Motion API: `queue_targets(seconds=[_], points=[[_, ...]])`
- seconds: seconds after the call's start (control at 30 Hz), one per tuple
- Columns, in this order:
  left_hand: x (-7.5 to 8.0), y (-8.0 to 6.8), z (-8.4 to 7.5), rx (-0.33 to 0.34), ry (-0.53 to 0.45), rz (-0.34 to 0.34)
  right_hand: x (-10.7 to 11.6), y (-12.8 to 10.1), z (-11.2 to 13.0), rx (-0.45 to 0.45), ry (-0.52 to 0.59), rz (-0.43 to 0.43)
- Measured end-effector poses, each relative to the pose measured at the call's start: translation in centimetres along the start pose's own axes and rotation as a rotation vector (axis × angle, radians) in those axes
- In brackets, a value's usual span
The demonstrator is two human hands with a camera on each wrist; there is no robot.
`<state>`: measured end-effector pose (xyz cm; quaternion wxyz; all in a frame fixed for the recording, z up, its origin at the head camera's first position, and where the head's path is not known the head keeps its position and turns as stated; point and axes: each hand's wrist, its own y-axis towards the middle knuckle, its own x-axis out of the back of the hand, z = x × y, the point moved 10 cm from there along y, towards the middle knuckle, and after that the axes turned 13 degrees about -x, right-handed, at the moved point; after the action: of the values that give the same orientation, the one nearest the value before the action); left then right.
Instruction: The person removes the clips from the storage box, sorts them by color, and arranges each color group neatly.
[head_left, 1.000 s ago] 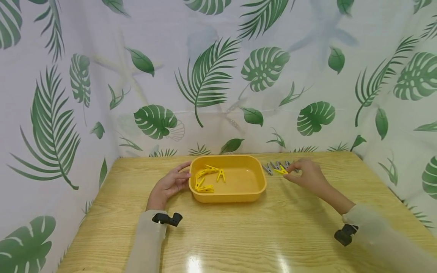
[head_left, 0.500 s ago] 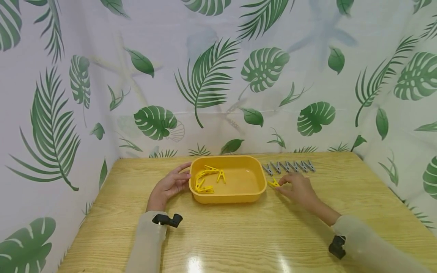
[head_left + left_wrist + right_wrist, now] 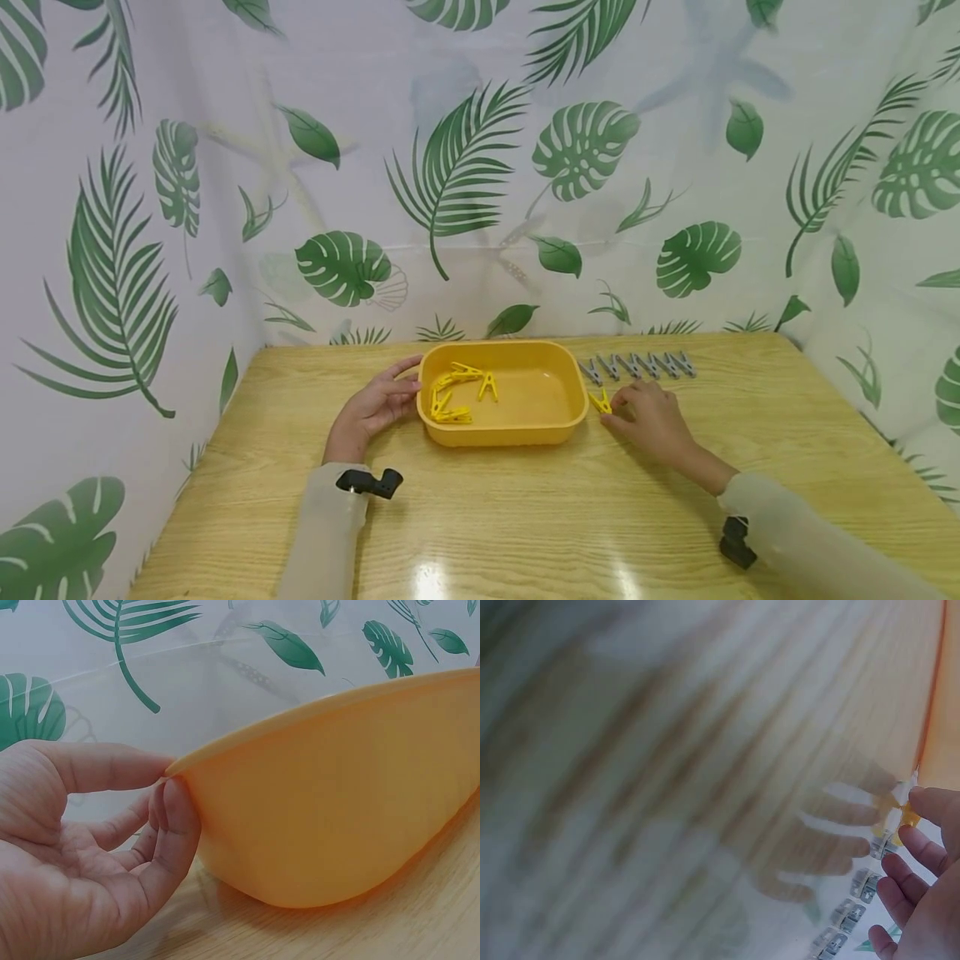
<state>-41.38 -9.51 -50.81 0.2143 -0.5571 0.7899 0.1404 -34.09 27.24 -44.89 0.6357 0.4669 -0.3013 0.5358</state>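
A yellow rectangular plastic basin [image 3: 502, 435] with rounded corners stands on the table, several yellow clothespins [image 3: 450, 414] lying in its left part. At the basin's left end my left hand [image 3: 372, 406] holds the rim, thumb at the edge and fingers against the outer wall, as the left wrist view shows. Just outside the right end, my right hand [image 3: 648, 421] pinches one yellow clothespin [image 3: 599, 402] by thumb and index finger, low over the tabletop. In the right wrist view that yellow clothespin [image 3: 907, 816] shows between the fingertips.
Several grey clothespins [image 3: 630, 365] stand in a row behind my right hand, starting beside the basin's back right corner. The wooden table [image 3: 480, 517] ends at a leaf-patterned cloth [image 3: 480, 275] behind and at both sides.
My right hand has brought the yellow clothespin left and nearer to me, from the grey row to beside the basin; the grey row now shows fully. My left hand stays at the rim.
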Motion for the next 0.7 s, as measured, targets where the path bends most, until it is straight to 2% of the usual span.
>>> queue_targets(seconds=[0.2, 0.7], points=[[-0.03, 0.14, 0.01, 0.003, -0.005, 0.0, -0.15, 0.13, -0.06, 0.003, -0.013, -0.014], [0.08, 0.0, -0.12, 0.003, 0.005, -0.002, -0.54, 0.3, -0.22, -0.01, -0.011, 0.018]])
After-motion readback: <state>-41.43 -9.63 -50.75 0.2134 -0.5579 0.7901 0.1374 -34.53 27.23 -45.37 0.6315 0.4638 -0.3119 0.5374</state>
